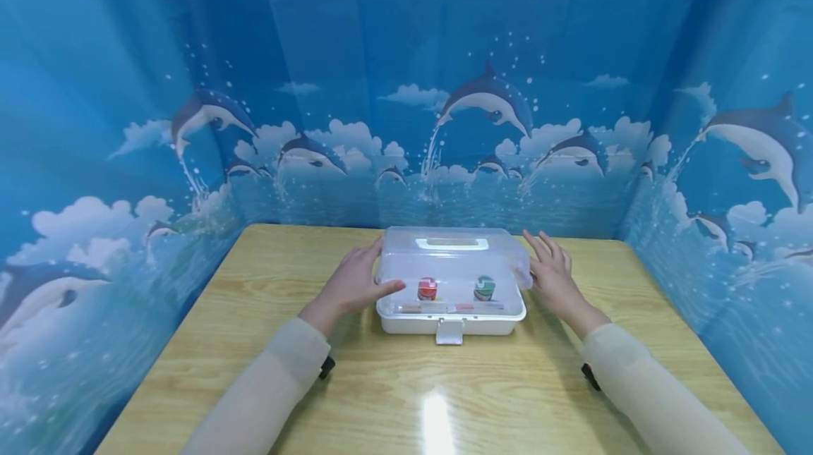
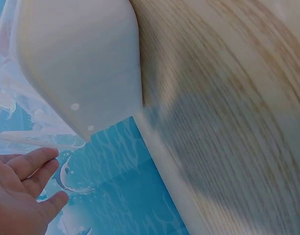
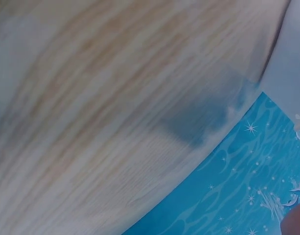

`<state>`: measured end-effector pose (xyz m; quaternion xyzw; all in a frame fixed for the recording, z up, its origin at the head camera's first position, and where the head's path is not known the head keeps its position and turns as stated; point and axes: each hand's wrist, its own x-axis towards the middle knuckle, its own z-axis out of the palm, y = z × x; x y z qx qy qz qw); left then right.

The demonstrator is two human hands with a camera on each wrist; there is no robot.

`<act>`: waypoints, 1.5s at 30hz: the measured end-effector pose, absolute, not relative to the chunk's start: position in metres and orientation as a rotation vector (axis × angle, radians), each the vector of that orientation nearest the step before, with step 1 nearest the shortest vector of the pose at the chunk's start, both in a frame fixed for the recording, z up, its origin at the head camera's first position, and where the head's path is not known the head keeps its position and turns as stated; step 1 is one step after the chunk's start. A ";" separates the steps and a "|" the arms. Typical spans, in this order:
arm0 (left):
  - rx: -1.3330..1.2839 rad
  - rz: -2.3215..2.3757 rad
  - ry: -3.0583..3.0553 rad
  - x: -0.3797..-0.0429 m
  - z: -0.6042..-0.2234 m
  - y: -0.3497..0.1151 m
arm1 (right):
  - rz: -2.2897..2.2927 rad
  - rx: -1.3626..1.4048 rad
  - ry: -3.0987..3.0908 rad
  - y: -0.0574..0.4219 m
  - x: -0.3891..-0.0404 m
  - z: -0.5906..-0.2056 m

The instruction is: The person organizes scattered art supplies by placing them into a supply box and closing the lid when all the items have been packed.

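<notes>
A storage box with a white base [image 1: 413,324] and a clear lid [image 1: 406,257] sits on the table, its front latch [image 1: 449,331] hanging down. The lid appears tilted a little up from the base. At its left end my left hand [image 1: 356,278] touches the lid, thumb stretched along the front and fingers toward the back. In the left wrist view the fingers [image 2: 35,166] look straight beside the lid's edge. My right hand [image 1: 555,275] lies against the lid's right end with fingers extended. Through the plastic show a red cup-shaped item [image 1: 428,289] and a green one [image 1: 484,288].
The box stands toward the back of a wood-grain table [image 1: 305,398]. A blue curtain [image 1: 356,39] printed with dolphins hangs behind the table and along both sides. Some slim items [image 1: 466,307], hard to make out, lie inside the box near its front.
</notes>
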<state>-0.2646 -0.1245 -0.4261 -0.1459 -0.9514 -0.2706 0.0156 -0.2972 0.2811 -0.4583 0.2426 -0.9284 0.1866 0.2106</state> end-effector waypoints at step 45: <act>-0.516 -0.840 -2.959 -0.263 -0.439 -0.128 | 0.984 0.668 -2.784 0.287 -0.285 -0.444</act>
